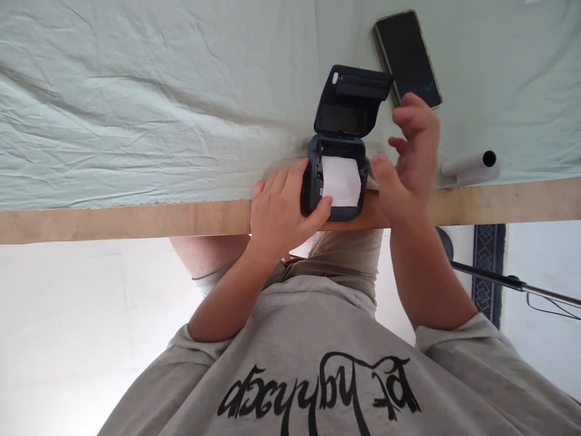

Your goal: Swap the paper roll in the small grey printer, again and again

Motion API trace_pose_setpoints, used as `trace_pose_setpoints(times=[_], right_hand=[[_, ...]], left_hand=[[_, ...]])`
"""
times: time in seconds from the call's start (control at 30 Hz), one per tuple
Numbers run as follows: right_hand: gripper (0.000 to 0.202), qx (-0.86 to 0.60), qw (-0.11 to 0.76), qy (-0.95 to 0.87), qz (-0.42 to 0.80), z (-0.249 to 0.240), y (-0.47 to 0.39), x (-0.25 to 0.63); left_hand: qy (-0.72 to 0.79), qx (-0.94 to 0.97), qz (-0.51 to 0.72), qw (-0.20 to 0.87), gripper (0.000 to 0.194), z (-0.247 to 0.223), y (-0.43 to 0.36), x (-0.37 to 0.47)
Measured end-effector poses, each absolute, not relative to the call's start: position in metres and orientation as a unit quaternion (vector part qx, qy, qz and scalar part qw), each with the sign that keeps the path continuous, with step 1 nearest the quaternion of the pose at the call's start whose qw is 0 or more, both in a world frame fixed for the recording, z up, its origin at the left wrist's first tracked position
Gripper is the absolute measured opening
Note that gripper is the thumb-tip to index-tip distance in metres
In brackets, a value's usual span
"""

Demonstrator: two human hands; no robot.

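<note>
A small dark receipt printer (pixel 336 214) sits at the table's front edge with its hinged lid (pixel 349 100) raised away from me. White paper (pixel 341 181) lies in its compartment, the loose end reaching over the front. My left hand (pixel 285 203) grips the printer's left side, the thumb resting on the front by the paper's lower corner. To the right of the printer, my right hand (pixel 413 160) is raised with its fingers bent and apart, holding nothing. Its fingertips are close to the lid and a smartphone (pixel 408 57).
A pale green cloth (pixel 158 109) covers the table, wrinkled on the left, with a wooden edge (pixel 113 221) in front. A white cylindrical object with a dark round end (pixel 472 168) lies at right. A thin black pole (pixel 494 277) stands off the table, lower right.
</note>
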State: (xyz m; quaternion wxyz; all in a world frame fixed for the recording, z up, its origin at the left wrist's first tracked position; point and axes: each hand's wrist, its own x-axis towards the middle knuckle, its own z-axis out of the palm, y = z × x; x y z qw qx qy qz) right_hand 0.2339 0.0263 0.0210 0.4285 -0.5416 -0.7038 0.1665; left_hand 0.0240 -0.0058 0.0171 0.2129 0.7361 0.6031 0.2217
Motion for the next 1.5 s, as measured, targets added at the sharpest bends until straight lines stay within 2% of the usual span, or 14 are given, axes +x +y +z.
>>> trace_pose_setpoints(times=[0.07, 0.13, 0.27, 0.37, 0.67, 0.83, 1.03, 1.1, 1.27, 1.5], right_hand=[[0.055, -0.536, 0.415, -0.706, 0.208, 0.021, 0.036, 0.232], [0.057, -0.515, 0.432, -0.704, 0.228, 0.020, 0.040, 0.229], [0.041, -0.529, 0.474, -0.678, 0.190, 0.014, 0.027, 0.229], [0.035, -0.543, 0.451, -0.682, 0.192, 0.007, 0.018, 0.233], [0.040, -0.527, 0.364, -0.707, 0.299, 0.016, 0.029, 0.238], [0.045, -0.513, 0.325, -0.706, 0.363, 0.024, 0.034, 0.243], [0.039, -0.495, 0.323, -0.740, 0.321, 0.020, 0.031, 0.239], [0.040, -0.508, 0.357, -0.728, 0.292, 0.011, 0.025, 0.236], [0.042, -0.548, 0.458, -0.650, 0.259, -0.007, 0.012, 0.233], [0.036, -0.582, 0.423, -0.652, 0.238, -0.011, 0.014, 0.233]], left_hand=[[0.601, 0.740, 0.218, 0.210, 0.059, 0.017, -0.005, 0.023], [0.600, 0.743, 0.213, 0.209, 0.060, 0.018, -0.005, 0.023], [0.601, 0.744, 0.202, 0.212, 0.062, 0.019, -0.005, 0.023], [0.602, 0.742, 0.202, 0.214, 0.061, 0.020, -0.005, 0.024], [0.565, 0.767, 0.219, 0.209, 0.069, 0.020, -0.006, 0.018], [0.540, 0.786, 0.218, 0.206, 0.058, 0.022, -0.006, 0.015], [0.554, 0.775, 0.222, 0.206, 0.054, 0.019, -0.005, 0.018], [0.552, 0.777, 0.222, 0.203, 0.060, 0.019, -0.006, 0.018], [0.563, 0.772, 0.211, 0.207, 0.090, 0.019, -0.009, 0.020], [0.561, 0.790, 0.153, 0.198, 0.112, 0.015, -0.009, 0.018]])
